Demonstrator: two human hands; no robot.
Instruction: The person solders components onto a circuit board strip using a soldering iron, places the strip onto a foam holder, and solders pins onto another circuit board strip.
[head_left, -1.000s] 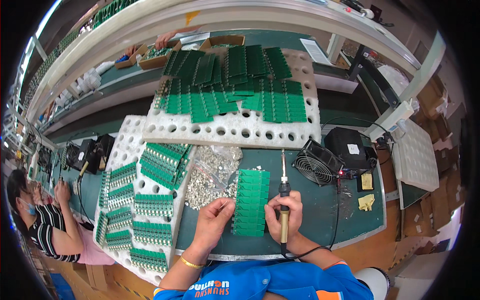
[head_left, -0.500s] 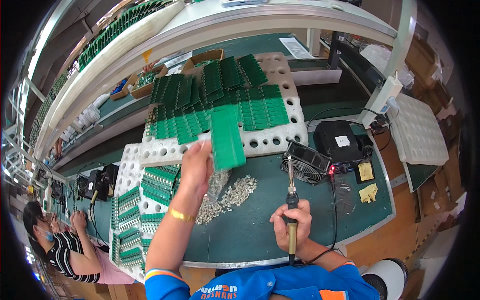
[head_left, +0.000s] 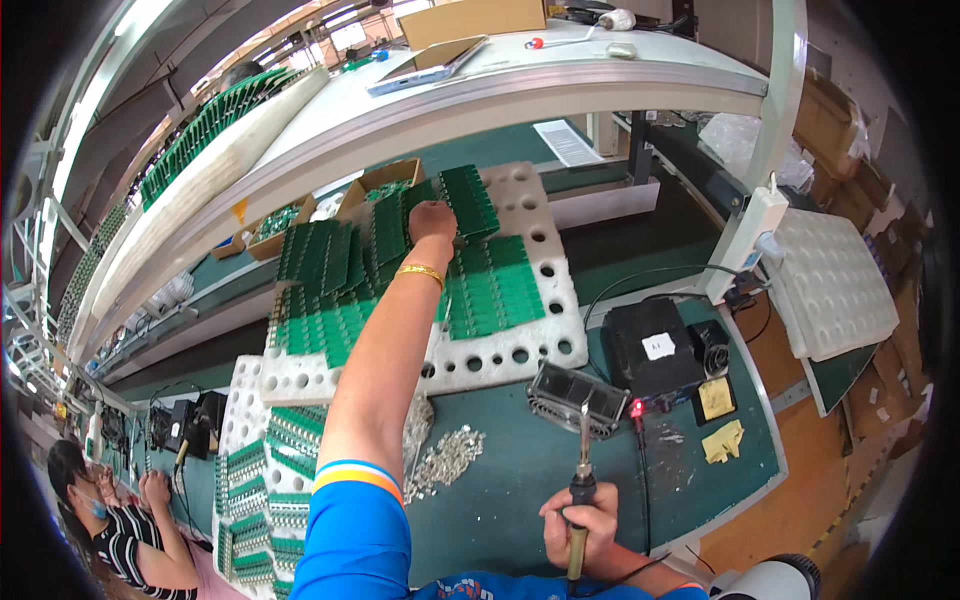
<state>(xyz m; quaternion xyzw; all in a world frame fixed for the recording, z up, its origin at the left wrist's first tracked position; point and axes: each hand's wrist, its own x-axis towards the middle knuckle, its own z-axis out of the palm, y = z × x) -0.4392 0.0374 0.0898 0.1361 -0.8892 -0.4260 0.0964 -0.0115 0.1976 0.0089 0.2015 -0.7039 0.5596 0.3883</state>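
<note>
My left hand [head_left: 432, 221] reaches far forward, a gold bracelet at the wrist, and its fingers rest on a green circuit board panel [head_left: 470, 200] at the back of a white perforated foam tray [head_left: 520, 345]. Many more green panels [head_left: 330, 290] lie overlapping on that tray. My right hand [head_left: 580, 525] stays near the lower edge and grips a soldering iron [head_left: 580, 470] with its tip pointing up. A heap of small metal parts [head_left: 445, 460] lies on the green mat [head_left: 540, 470] between the two arms.
A small fan [head_left: 580, 398] and a black soldering station [head_left: 655, 350] stand right of centre. Yellow sponges [head_left: 722, 420] lie by them. Another white tray with boards [head_left: 270, 470] sits left. A person [head_left: 110, 530] works at lower left. A shelf [head_left: 480, 100] runs overhead.
My left hand carried a green panel up from the mat and now lays it at the back of the foam tray. My head has tilted forward. The right hand still holds the iron.
</note>
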